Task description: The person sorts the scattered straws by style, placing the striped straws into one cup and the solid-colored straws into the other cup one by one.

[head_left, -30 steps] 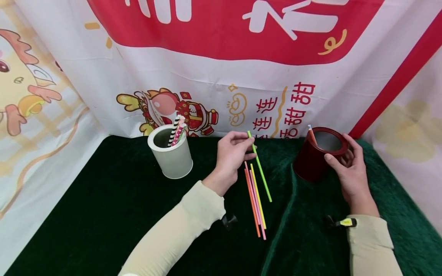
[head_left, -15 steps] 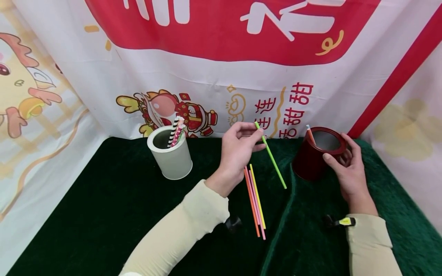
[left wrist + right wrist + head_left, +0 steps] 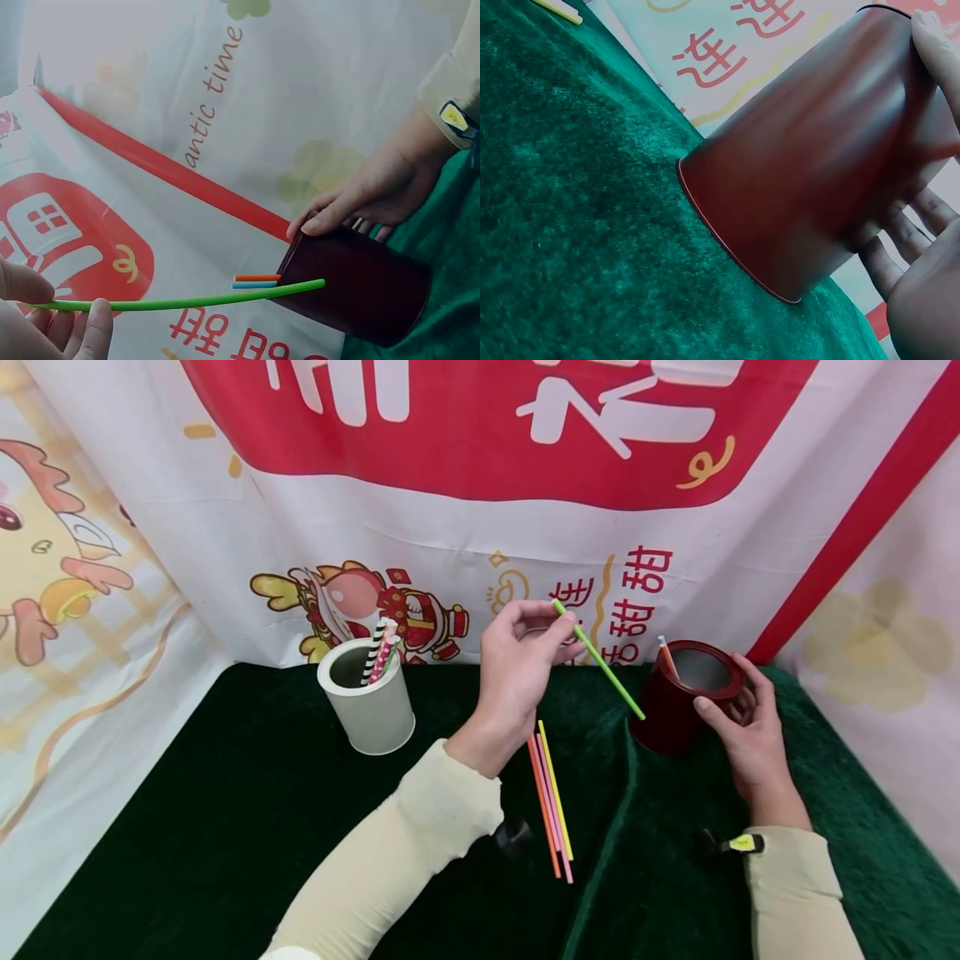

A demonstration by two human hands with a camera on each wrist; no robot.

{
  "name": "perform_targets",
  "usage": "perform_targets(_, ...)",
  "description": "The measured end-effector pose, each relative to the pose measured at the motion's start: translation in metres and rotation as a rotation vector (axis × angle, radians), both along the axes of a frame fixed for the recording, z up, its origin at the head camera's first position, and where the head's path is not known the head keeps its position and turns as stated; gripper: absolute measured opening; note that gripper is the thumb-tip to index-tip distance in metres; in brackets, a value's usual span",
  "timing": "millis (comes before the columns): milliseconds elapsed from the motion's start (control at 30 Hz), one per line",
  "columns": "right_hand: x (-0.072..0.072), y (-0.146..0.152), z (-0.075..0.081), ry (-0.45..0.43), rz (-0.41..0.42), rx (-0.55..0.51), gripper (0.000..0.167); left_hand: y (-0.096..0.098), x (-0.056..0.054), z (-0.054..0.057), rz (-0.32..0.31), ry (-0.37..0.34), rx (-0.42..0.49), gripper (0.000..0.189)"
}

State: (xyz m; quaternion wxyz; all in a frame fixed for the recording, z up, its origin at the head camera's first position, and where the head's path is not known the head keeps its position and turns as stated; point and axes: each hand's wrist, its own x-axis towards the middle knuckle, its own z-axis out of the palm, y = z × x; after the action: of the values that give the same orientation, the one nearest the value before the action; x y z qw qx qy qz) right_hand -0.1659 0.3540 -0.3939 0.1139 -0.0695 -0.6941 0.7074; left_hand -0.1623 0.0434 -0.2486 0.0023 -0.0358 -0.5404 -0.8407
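Diagonally downward, green straw [image 3: 602, 662]

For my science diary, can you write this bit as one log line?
left fingers: pinch green straw; green straw: outside red can; right fingers: hold red can; loose straws: on green cloth

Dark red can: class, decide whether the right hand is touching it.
Touching. The head view shows the right hand gripping the dark red can, thumb against its side near the rim.
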Motion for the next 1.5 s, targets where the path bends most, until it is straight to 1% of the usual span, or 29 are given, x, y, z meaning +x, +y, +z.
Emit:
perform_targets(200,-0.001,0.0,-0.001,0.004,0.003,-0.011,0.084,0.004,0.0,0.006,-0.003,0.047,0.037,0.022)
perform_targets(333,0.0,0.0,-0.001,0.009,0.004,-0.014,0.083,0.009,0.0,0.008,-0.001,0.074,0.055,0.02)
perform_targets(567,0.0,0.002,-0.002,0.006,0.001,-0.018,0.084,0.021,-0.003,0.011,-0.025,0.094,0.051,0.022)
perform_targets(700,-0.001,0.002,-0.001,0.0,0.0,-0.015,0.084,0.027,-0.005,0.011,-0.046,0.127,0.04,0.021)
perform_targets(867,-0.001,0.001,-0.001,0.014,0.007,-0.017,0.084,0.035,-0.011,0.011,-0.059,0.146,-0.023,0.022)
perform_targets(1000,-0.001,0.0,-0.001,0.022,0.01,-0.017,0.083,0.042,-0.017,0.01,-0.059,0.158,-0.075,0.017)
perform_targets(1200,-0.001,0.0,-0.002,0.016,0.008,-0.013,0.083,0.048,-0.026,0.007,-0.077,0.14,-0.14,0.015)
perform_targets(1367,-0.001,0.0,-0.002,0.017,0.007,-0.011,0.083,0.051,-0.03,0.005,-0.105,0.146,-0.198,0.014)
perform_targets(1500,0.0,0.0,-0.002,0.014,0.005,-0.011,0.083,0.054,-0.033,0.001,-0.105,0.152,-0.247,0.012)
